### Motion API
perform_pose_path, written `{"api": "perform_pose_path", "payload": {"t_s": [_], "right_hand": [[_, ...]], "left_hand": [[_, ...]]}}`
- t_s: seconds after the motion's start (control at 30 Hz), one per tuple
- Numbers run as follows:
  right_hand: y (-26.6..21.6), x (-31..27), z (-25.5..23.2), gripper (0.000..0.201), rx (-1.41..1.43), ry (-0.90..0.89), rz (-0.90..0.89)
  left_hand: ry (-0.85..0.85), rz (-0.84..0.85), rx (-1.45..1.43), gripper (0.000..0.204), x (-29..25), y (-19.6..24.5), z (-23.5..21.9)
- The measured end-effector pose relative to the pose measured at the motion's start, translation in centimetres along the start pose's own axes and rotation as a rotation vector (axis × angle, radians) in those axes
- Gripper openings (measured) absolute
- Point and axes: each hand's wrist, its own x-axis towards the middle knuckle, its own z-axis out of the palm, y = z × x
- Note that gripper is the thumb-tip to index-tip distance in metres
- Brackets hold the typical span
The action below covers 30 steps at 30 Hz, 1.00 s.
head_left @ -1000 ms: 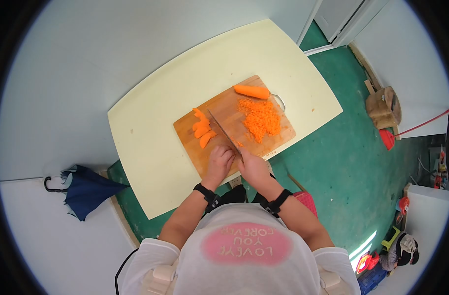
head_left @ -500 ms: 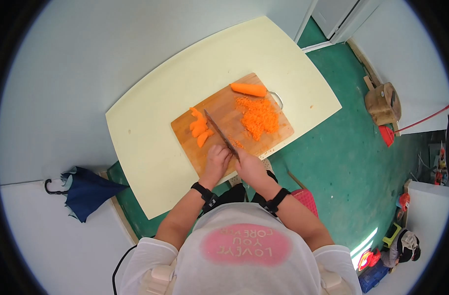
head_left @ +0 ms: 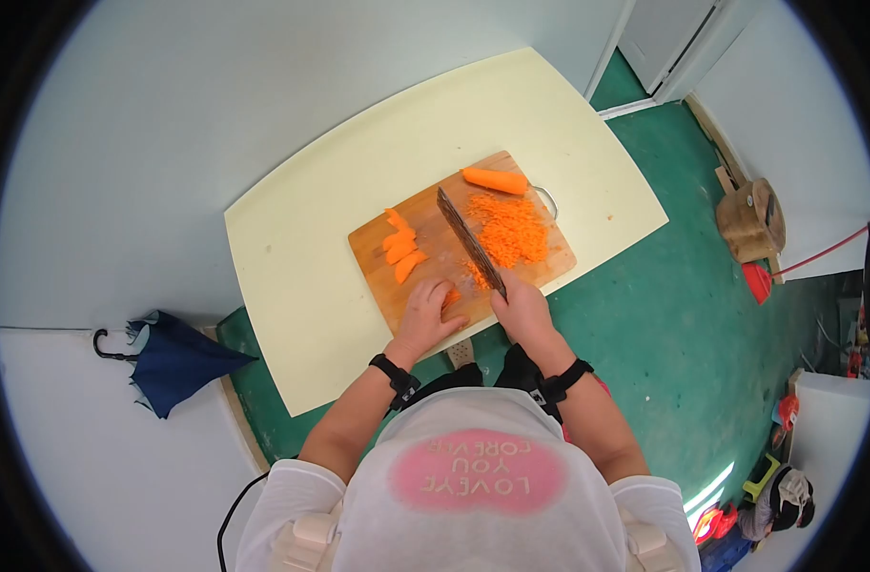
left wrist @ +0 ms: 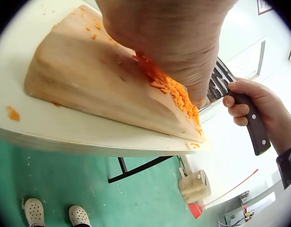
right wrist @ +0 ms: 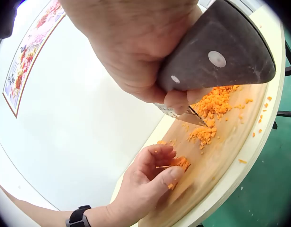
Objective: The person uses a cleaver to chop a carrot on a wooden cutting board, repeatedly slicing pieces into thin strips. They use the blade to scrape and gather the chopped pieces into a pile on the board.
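Observation:
My right hand [head_left: 523,310] grips the dark riveted handle [right wrist: 216,52] of a kitchen knife [head_left: 468,238], its blade slanting over the wooden cutting board [head_left: 411,205]. Small carrot bits lie at the blade, beside a heap of minced carrot [head_left: 513,232]. To the left, my left hand [head_left: 429,317] curls its thumb and fingers round a bunch of carrot strips [right wrist: 181,163] low on the board, apart from the knife. Beyond that hand lie several carrot chunks [head_left: 401,250]. A peeled carrot piece [head_left: 495,180] rests at the board's far right corner.
The board lies on a pale yellow table [head_left: 301,229], its metal handle [head_left: 549,202] at the right end. A wall runs along the table's far side. A folded blue umbrella [head_left: 182,362] leans at the left; a wooden block [head_left: 749,219] stands on the green floor.
My right hand has moved the knife rightward, away from my left hand and up to the minced heap. My left fingers have spread a little, and carrot strips now show beneath them.

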Motion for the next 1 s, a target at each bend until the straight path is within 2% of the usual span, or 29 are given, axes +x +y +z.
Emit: {"api": "perform_pose_path", "payload": {"t_s": [0.1,0.27,0.37,0.43,0.53,0.67,0.73,0.83,1.0], "right_hand": [[0.3,-0.2,0.4,0.026,0.023,-0.011,-0.008],[-0.4,-0.5,0.2,0.025,-0.054,-0.148,0.031],[-0.5,-1.5,0.8,0.032,-0.067,-0.145,-0.076],[-1.0,-2.0,0.9,0.032,-0.074,-0.156,-0.080],[-1.7,-2.7,0.7,0.032,-0.086,-0.157,-0.090],[-1.4,-3.6,2.0,0.025,-0.072,-0.134,-0.061],[-1.2,-4.1,2.6,0.025,-0.061,-0.128,-0.050],[-1.5,-4.5,3.6,0.026,-0.058,-0.112,-0.027],[-1.9,-4.1,4.2,0.028,-0.032,-0.150,-0.008]], "left_hand": [[-0.030,-0.060,0.093,0.056,0.1,0.5,-0.1],[-0.034,-0.155,0.168,0.054,0.3,0.1,0.4],[0.034,-0.140,0.095,0.045,0.6,0.4,-0.2],[0.097,-0.016,0.075,0.034,0.4,0.4,-0.2],[0.099,0.028,0.016,0.026,0.3,0.3,0.2],[0.113,0.058,0.019,0.022,0.2,-0.5,1.0],[0.092,0.004,0.044,0.021,-0.1,-1.0,1.5],[0.132,0.061,0.018,0.021,0.1,-1.1,1.6],[0.108,0.058,0.015,0.018,0.2,-1.3,1.4]]}}
